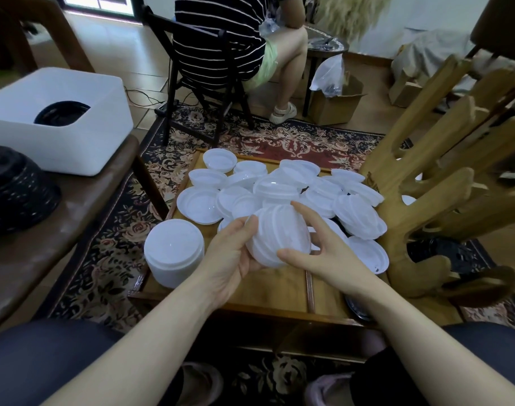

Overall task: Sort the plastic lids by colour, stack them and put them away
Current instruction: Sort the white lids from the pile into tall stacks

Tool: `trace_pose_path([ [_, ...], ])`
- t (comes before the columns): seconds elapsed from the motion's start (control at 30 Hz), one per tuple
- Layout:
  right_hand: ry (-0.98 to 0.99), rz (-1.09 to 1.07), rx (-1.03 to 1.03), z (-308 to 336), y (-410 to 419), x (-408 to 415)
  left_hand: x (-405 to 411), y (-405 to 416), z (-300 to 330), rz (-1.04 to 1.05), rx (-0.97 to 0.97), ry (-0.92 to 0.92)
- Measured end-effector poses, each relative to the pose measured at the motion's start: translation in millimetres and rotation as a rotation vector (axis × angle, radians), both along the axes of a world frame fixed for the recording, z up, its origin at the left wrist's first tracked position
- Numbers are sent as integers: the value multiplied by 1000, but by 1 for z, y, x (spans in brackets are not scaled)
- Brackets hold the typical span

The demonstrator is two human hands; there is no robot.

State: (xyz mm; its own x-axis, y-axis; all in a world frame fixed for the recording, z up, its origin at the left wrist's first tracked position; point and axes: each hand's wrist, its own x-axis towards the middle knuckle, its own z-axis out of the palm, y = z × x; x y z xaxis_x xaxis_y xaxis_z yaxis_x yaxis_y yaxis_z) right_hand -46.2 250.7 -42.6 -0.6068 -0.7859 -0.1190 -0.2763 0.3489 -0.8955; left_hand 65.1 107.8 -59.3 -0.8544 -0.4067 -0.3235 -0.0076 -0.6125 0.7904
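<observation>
- The left hand point(235, 253) cups a small stack of white lids point(279, 241) held on edge above the wooden surface point(279, 288), thumb on top and fingers curled beneath.
- The right hand point(323, 256) steadies the same stack, forefinger stretched over its top and thumb pressed against its near face.
- Just behind them, loose white lids point(250, 183) lie scattered and overlapping across the surface.
- A tall finished stack of white lids point(174, 250) stands at the surface's left edge.
- On a brown bench at left sit a white bin point(74, 136) containing black lids point(61, 114) and another black lid stack point(13, 189).
</observation>
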Motion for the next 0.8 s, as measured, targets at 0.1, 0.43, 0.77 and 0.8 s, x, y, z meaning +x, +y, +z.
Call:
trace_pose_path([
  [0.1, 22, -17, 7, -1, 0, -3, 0, 1, -1, -31, -54, -7],
  [0.43, 131, 26, 48, -3, 0, -5, 1, 3, -1, -61, -74, -16],
  [0.77, 164, 67, 41, -3, 1, -8, 1, 5, 0, -79, -157, -11],
  [0.8, 171, 59, 35, -4, 0, -6, 2, 6, 0, -74, -166, -6],
])
